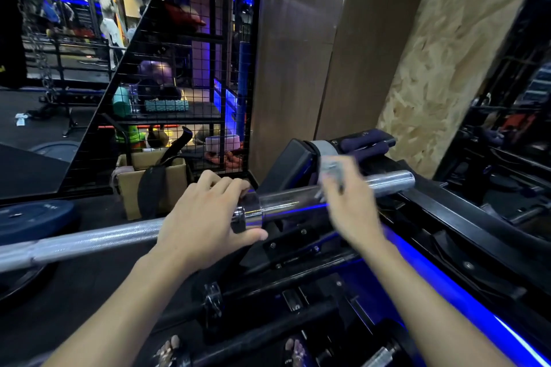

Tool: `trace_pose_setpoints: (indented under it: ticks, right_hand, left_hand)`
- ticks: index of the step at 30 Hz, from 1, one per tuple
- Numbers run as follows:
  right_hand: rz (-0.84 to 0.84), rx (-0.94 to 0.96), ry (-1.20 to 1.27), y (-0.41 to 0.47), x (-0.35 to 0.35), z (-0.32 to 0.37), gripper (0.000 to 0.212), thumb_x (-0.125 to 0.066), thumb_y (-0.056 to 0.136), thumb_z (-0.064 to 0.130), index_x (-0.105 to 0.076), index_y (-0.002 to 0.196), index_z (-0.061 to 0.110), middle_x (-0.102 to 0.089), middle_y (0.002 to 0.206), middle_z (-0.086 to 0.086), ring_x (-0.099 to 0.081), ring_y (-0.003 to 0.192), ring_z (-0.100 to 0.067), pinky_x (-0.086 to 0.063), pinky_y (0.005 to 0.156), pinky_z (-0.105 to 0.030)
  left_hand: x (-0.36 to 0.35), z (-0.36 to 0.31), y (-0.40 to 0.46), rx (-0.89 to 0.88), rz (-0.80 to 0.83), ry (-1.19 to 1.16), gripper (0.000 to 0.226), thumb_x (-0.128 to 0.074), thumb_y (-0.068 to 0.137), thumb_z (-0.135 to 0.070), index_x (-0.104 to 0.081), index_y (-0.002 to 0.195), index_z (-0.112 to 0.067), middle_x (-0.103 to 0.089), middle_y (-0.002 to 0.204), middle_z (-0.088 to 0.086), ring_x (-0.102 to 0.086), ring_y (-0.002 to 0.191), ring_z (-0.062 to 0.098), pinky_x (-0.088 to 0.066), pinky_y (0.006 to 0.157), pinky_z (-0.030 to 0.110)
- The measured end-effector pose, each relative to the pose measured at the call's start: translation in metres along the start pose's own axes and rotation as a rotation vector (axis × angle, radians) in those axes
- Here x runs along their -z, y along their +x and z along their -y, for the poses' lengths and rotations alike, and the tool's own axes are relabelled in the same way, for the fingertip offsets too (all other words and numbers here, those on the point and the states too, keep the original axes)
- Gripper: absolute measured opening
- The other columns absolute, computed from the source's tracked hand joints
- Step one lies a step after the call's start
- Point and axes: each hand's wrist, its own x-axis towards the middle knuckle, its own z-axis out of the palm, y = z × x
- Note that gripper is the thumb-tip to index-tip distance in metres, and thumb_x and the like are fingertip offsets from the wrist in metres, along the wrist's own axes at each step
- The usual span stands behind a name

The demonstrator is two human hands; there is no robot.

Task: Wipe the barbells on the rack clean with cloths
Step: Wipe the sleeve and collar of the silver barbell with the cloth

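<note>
L hand [205, 217] is gripping the barbell [286, 201] at its collar, bar lying across the black rack [432, 208]. R hand [348, 202], blurred, is holding a cloth [331, 170] against the sleeve; grip unclear.

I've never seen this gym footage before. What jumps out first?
A chrome barbell crosses the middle from the left edge, the left hand curled round its collar. The blurred right hand holds a pale cloth on the sleeve. A bright blue light strip runs along the black rack, lower right.
</note>
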Motion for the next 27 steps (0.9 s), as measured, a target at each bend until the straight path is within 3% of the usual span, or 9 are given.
trace_pose_setpoints:
  ticks: [3, 7, 9, 13, 17, 19, 22, 24, 27]
  right_hand:
    - [0.263, 0.301, -0.219, -0.016, -0.01, -0.032, 0.036, -0.043, 0.103, 0.025, -0.064, 0.132, 0.018, -0.064, 0.137, 0.003, -0.053, 0.128, -0.014, -0.025, 0.119, -0.027]
    - [0.034, -0.206, -0.321, 0.013, 0.034, -0.085, 0.047, -0.034, 0.092, 0.036, -0.07, 0.111, 0.011, -0.071, 0.116, -0.013, -0.06, 0.109, -0.037, -0.034, 0.106, -0.04]
    - [0.065, -0.189, -0.323, 0.013, 0.023, -0.073, 0.047, -0.034, 0.092, 0.034, -0.072, 0.107, 0.01, -0.072, 0.111, -0.014, -0.061, 0.105, -0.034, -0.035, 0.102, -0.041]
    - [0.193, 0.063, -0.156, -0.006, 0.003, -0.05, 0.037, -0.046, 0.096, 0.018, -0.072, 0.121, 0.014, -0.068, 0.126, 0.004, -0.057, 0.12, -0.013, -0.026, 0.117, -0.03]
    - [-0.002, -0.354, -0.141, 0.035, 0.043, -0.084, 0.035, -0.042, 0.097, 0.037, -0.069, 0.1, 0.015, -0.069, 0.099, -0.011, -0.063, 0.102, -0.035, -0.041, 0.09, -0.042]
    - [-0.233, -0.498, 0.077, 0.049, 0.06, -0.086, 0.033, -0.047, 0.1, 0.041, -0.067, 0.1, 0.014, -0.069, 0.097, -0.006, -0.065, 0.1, -0.033, -0.047, 0.089, -0.044]
    - [-0.549, -0.569, 0.39, 0.052, 0.063, -0.068, 0.02, -0.046, 0.107, 0.025, -0.063, 0.098, 0.02, -0.066, 0.089, 0.006, -0.064, 0.09, -0.017, -0.051, 0.08, -0.027]
    - [-0.571, -0.548, 0.548, 0.046, 0.054, -0.047, 0.021, -0.044, 0.109, 0.023, -0.064, 0.101, 0.023, -0.067, 0.094, 0.007, -0.064, 0.088, -0.011, -0.051, 0.077, -0.022]
    - [-0.319, -0.304, 0.377, 0.021, 0.019, -0.021, 0.024, -0.043, 0.106, 0.034, -0.063, 0.118, 0.028, -0.071, 0.108, 0.008, -0.067, 0.103, -0.012, -0.051, 0.093, -0.03]
  left_hand:
    - [-0.01, 0.003, 0.0, -0.045, -0.098, 0.089, 0.085, -0.061, 0.065, -0.084, -0.057, 0.127, -0.026, -0.059, 0.11, -0.011, -0.048, 0.101, 0.02, -0.049, 0.081, 0.037]
    - [-0.015, 0.003, 0.002, -0.078, -0.159, 0.131, 0.086, -0.07, 0.057, -0.081, -0.056, 0.121, -0.024, -0.057, 0.103, -0.008, -0.048, 0.093, 0.022, -0.048, 0.074, 0.037]
    - [-0.015, 0.001, 0.003, -0.091, -0.177, 0.145, 0.087, -0.071, 0.056, -0.081, -0.056, 0.119, -0.024, -0.056, 0.101, -0.007, -0.048, 0.091, 0.022, -0.047, 0.072, 0.037]
    - [-0.017, -0.001, 0.001, -0.109, -0.192, 0.173, 0.089, -0.078, 0.053, -0.078, -0.054, 0.119, -0.022, -0.055, 0.101, -0.005, -0.048, 0.09, 0.024, -0.047, 0.072, 0.039]
    - [-0.015, 0.001, 0.0, -0.103, -0.187, 0.159, 0.09, -0.07, 0.056, -0.083, -0.057, 0.119, -0.02, -0.054, 0.102, -0.005, -0.047, 0.091, 0.023, -0.046, 0.074, 0.039]
    - [-0.013, 0.002, -0.001, -0.096, -0.195, 0.083, 0.083, -0.057, 0.07, -0.087, -0.059, 0.12, -0.021, -0.053, 0.104, -0.008, -0.047, 0.093, 0.02, -0.045, 0.075, 0.037]
    - [-0.011, 0.004, -0.002, -0.107, -0.227, -0.038, 0.065, -0.045, 0.084, -0.08, -0.06, 0.118, -0.025, -0.052, 0.104, -0.012, -0.045, 0.094, 0.017, -0.041, 0.076, 0.034]
    - [-0.012, 0.005, -0.003, -0.111, -0.25, -0.092, 0.056, -0.045, 0.088, -0.074, -0.061, 0.115, -0.028, -0.052, 0.102, -0.014, -0.044, 0.093, 0.016, -0.041, 0.076, 0.035]
    - [-0.012, 0.007, -0.003, -0.109, -0.253, -0.141, 0.053, -0.047, 0.085, -0.073, -0.062, 0.113, -0.03, -0.053, 0.102, -0.014, -0.043, 0.092, 0.015, -0.042, 0.076, 0.036]
